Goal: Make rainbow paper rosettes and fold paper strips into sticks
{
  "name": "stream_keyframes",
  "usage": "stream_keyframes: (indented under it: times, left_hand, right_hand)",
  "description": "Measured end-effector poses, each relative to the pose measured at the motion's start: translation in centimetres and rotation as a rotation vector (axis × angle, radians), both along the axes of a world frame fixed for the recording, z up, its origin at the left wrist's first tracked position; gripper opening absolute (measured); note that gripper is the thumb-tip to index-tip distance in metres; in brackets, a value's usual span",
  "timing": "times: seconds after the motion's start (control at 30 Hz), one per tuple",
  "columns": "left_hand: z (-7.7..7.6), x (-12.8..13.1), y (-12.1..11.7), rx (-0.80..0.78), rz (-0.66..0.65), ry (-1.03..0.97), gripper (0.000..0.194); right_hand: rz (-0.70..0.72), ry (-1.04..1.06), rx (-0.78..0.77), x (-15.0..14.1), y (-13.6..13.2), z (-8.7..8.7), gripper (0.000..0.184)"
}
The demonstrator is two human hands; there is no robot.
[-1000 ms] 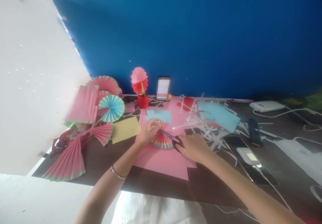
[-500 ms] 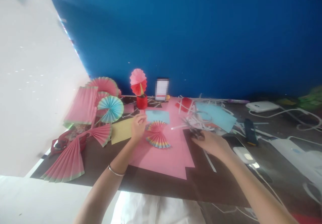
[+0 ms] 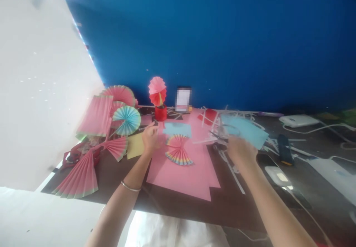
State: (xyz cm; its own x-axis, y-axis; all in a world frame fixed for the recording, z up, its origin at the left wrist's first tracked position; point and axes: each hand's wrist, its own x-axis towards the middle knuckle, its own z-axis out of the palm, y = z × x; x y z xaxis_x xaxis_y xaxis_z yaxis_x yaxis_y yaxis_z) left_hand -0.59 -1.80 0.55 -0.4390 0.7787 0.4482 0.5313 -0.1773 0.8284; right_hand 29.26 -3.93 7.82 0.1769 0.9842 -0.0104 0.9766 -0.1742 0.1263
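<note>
My left hand hovers just left of a small pleated pink fan with a rainbow edge, its fingers pinched together on something thin that I cannot make out. The fan lies free on a large pink paper sheet. My right hand reaches to the right of the sheet, beside a pair of scissors that lies among white paper strips. That hand's fingers are smeared by motion.
Finished pleated fans and a blue-green round fan fill the left side. A red cup with a paper fan stands by the blue wall. Yellow paper, light blue sheets, a phone and cables lie around.
My right hand carried the scissors from the fan out to the right, into the strips. My left hand let go of the fan and drew back to its left.
</note>
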Motion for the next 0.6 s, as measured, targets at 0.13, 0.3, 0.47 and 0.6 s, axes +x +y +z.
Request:
stream_keyframes:
  times: [0.13,0.3,0.47,0.6]
  left_hand:
    - [0.3,-0.6,0.1,-0.015,-0.014,0.046,0.025]
    - [0.4,-0.4,0.0,0.009,-0.090,0.016,0.020]
    - [0.3,1.1,-0.5,0.023,-0.186,-0.028,0.027]
    - [-0.1,2.9,-0.7,-0.027,-0.368,-0.308,0.044]
  right_hand:
    - [0.034,-0.012,0.055,-1.2,-0.4,1.2,0.029]
    - [0.210,0.249,0.119,-5.4,-1.6,-0.2,0.031]
    - [0.415,0.675,-0.096,-10.1,-2.4,-3.3,0.022]
    - [0.438,0.919,-0.008,-10.2,-2.0,-4.8,0.021]
